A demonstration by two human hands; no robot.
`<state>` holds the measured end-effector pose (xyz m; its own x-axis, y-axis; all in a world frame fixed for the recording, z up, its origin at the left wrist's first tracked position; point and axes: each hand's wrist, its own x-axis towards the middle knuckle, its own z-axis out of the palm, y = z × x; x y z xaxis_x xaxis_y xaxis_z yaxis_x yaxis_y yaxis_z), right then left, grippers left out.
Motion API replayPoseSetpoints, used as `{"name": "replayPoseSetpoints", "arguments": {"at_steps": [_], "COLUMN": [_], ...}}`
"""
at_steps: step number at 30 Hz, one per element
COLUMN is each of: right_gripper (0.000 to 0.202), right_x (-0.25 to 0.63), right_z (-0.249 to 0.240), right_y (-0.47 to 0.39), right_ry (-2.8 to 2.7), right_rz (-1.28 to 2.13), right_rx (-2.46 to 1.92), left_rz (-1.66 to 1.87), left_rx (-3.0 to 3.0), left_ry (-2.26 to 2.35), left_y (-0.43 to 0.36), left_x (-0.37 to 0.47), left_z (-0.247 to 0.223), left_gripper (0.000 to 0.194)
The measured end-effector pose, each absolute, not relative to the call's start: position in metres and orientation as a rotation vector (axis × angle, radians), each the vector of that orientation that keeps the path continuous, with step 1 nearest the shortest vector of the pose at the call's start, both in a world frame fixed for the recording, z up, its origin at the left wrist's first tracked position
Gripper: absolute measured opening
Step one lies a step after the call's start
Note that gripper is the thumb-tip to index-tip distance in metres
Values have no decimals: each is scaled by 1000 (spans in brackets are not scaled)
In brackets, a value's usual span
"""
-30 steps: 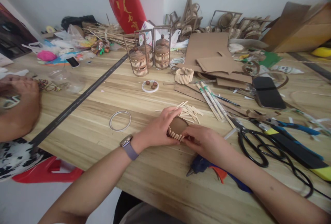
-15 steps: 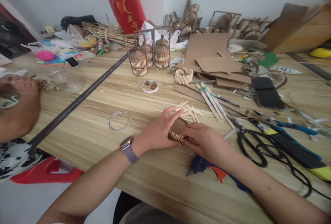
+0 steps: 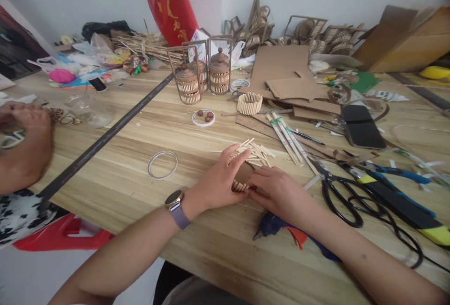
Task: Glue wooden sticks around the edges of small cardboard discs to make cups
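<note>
A round cardboard base (image 3: 243, 173) with short wooden sticks standing along its near edge rests low over the table. My left hand (image 3: 218, 178) is curved around its left side, thumb and fingers gripping the rim. From the right, my right hand (image 3: 277, 186) pinches the near right edge by the row of sticks; its fingertips hide whether a single stick is between them. Just behind the base lies a loose pile of short wooden sticks (image 3: 260, 153). A blue glue gun (image 3: 269, 225) lies partly under my right forearm.
Black-handled scissors (image 3: 342, 202) and pliers (image 3: 397, 173) lie to the right. A finished stick ring (image 3: 249, 103), tape rolls (image 3: 162, 164) and small lidded baskets (image 3: 220, 77) stand farther back. At the left edge is another person's hand (image 3: 30, 141).
Both hands and the base have shifted very slightly to the right, and my left wrist has turned a little. The grip looks the same.
</note>
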<state>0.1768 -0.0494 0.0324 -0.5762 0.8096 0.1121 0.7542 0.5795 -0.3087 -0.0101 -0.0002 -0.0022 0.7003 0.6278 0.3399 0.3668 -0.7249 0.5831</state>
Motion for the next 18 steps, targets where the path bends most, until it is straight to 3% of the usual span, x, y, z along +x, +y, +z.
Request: {"name": "replayPoseSetpoints", "arguments": {"at_steps": [8,15,18], "right_gripper": [6,35,37], "right_x": [177,216,239], "right_z": [52,72,65], "right_y": [-57,-78,-93], "right_ry": [-2309,-2298,-2291], "right_rz": [518,696,780], "right_rx": [-1515,-1718,-1809], "left_rz": [719,705,716], "left_rx": [2437,2408,2389], "left_ry": [817,861,860], "left_y": [-2,-3,-3], "left_x": [-9,-9,-10], "left_z": [-1,-1,-2], "left_gripper": [96,102,103]}}
